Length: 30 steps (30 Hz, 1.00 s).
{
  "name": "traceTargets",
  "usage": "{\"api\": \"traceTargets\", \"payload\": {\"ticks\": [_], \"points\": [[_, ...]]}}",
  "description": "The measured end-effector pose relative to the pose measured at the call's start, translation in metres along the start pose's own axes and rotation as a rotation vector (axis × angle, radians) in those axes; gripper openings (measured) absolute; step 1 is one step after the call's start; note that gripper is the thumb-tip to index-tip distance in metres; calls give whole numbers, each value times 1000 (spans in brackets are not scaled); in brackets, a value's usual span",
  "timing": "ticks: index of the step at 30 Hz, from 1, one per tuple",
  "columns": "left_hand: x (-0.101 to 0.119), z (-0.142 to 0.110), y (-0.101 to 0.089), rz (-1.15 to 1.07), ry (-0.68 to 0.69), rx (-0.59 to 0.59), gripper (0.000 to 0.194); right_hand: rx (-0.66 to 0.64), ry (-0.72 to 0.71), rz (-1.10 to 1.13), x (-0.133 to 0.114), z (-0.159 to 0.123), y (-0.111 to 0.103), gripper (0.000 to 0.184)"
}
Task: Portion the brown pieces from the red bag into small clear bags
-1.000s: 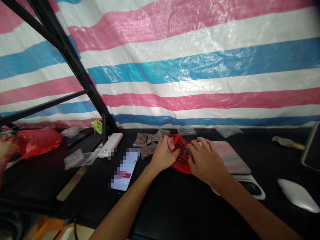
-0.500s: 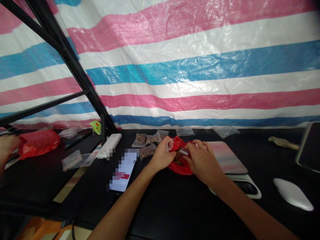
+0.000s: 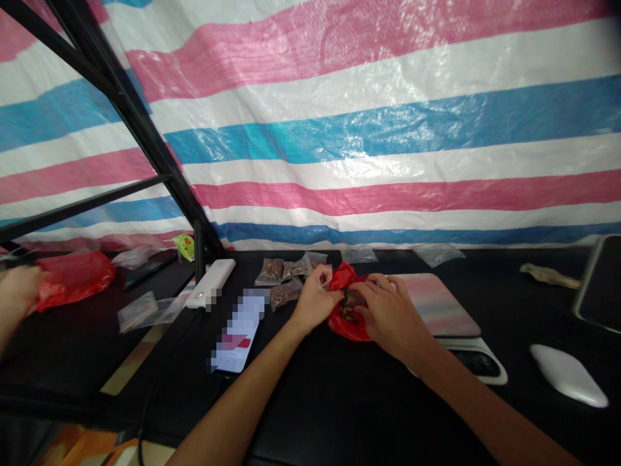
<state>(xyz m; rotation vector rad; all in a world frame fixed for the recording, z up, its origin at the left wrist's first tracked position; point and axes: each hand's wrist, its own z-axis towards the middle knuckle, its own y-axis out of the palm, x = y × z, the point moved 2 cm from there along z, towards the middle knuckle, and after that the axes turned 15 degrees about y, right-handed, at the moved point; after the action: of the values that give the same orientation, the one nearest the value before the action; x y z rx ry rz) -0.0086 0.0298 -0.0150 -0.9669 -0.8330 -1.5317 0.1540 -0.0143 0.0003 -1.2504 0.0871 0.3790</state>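
A red plastic bag [image 3: 349, 330] lies open on the black table with small brown pieces [image 3: 347, 312] inside. My left hand [image 3: 315, 299] is closed at its left rim, with a small clear plastic bag [image 3: 325, 277] gripped between thumb and fingers. From the right, my right hand [image 3: 391, 314] reaches into the red bag's mouth, its fingers curled on a small clear container [image 3: 356, 298]; its exact kind is unclear. Behind my left hand lie several filled clear packets [image 3: 285, 294] of brown pieces.
A phone [image 3: 240, 333] and a white power strip [image 3: 213, 283] lie left. On the right are a pinkish flat case [image 3: 444, 304], another phone [image 3: 478, 366] and a white mouse [image 3: 567, 375]. Another person's hand [image 3: 22, 291] touches a second red bag [image 3: 77, 278].
The small container in my right hand has tipped and dipped lower into the red bag, looking browner now. My left hand has barely moved. The other person's hand has shifted slightly right.
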Motion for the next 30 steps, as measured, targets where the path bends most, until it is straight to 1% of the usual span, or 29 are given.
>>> {"api": "traceTargets", "payload": {"ticks": [2, 5, 7, 11, 15, 19, 22, 27, 30], "points": [[4, 0, 0, -28, -39, -11, 24, 20, 26, -9, -2, -1, 0, 25], [8, 2, -1, -42, -65, -44, 21, 50, 56, -27, -4, -1, 0, 23], [10, 3, -3, -34, -64, -20, 20, 67, 73, -48, -6, -1, 1, 21], [13, 5, -6, -31, -82, 67, 19, 99, 102, -118, -5, 0, 2, 18], [16, 5, -6, -48, -96, 56, 22, 112, 97, -154, -3, 0, 3, 21], [12, 4, -5, -78, -74, 22, 20, 114, 84, -146, -4, 0, 1, 19], [8, 4, -4, -109, -97, -6, 18, 103, 81, -123, -4, 0, 1, 19], [2, 3, -5, -206, -136, 43, 17, 101, 74, -55, -3, 1, 4, 21], [-2, 2, -8, -302, -239, 97, 12, 84, 93, -3, -3, 2, 4, 20]]}}
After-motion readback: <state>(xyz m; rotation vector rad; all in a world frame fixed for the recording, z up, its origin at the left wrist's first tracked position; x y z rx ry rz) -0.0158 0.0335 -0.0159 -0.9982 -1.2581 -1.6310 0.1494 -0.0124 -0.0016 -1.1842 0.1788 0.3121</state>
